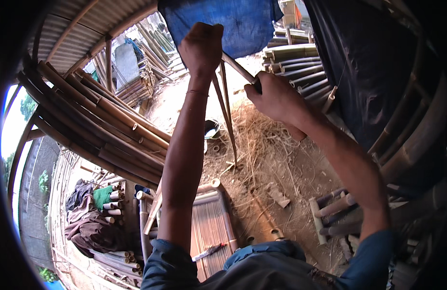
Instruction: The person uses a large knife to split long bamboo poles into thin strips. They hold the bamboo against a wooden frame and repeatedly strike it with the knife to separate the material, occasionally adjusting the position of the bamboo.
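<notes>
My left hand point(201, 50) is raised at the upper middle, its fingers closed in a fist. Thin bamboo strips point(222, 104) hang from beneath it and reach down toward the ground. To the right and a little lower, my right hand point(279, 99) is wrapped round what looks like a knife point(240, 68). Its pale, narrow blade slants up to the left, and its tip ends beside my left fist. A brown, handle-like end shows below my right hand. The exact contact between blade and strips is hidden by my left hand.
A bamboo bench point(211, 227) stands close below me. Bamboo poles point(102, 116) are racked on the left, with more poles point(301, 67) stacked at the far right. Fibrous shavings point(255, 125) cover the ground. A blue tarp point(233, 24) hangs ahead, a dark sheet point(363, 72) at right.
</notes>
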{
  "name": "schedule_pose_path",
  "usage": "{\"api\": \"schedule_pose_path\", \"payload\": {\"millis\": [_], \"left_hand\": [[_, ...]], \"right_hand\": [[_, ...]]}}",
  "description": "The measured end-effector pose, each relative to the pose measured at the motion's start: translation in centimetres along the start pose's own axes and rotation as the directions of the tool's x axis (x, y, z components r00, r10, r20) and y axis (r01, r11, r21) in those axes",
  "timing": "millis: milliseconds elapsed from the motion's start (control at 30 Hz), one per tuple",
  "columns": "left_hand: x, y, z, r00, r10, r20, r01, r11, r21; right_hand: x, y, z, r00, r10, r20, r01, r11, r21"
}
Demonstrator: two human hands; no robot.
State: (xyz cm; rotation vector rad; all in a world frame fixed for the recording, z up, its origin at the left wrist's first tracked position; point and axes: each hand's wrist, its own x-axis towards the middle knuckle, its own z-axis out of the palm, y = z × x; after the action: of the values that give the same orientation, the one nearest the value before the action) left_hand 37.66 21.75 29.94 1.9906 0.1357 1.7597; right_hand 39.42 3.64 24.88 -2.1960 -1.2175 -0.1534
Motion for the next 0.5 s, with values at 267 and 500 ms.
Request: {"api": "schedule_pose_path", "payload": {"millis": [267,500], "left_hand": [[-2.6,4.6,-5.5,0.889,-0.24,0.389,0.305,0.946,-0.112],[-12.2,-0.5,-10.0,0.8,-0.101,0.591,0.142,0.99,-0.024]], "right_hand": [[-4.5,9.9,26.9,0.839,0.366,0.403,-0.421,0.905,0.056],[-10.0,0.8,19.9,0.934,0.321,0.157,-0.345,0.924,0.165]]}}
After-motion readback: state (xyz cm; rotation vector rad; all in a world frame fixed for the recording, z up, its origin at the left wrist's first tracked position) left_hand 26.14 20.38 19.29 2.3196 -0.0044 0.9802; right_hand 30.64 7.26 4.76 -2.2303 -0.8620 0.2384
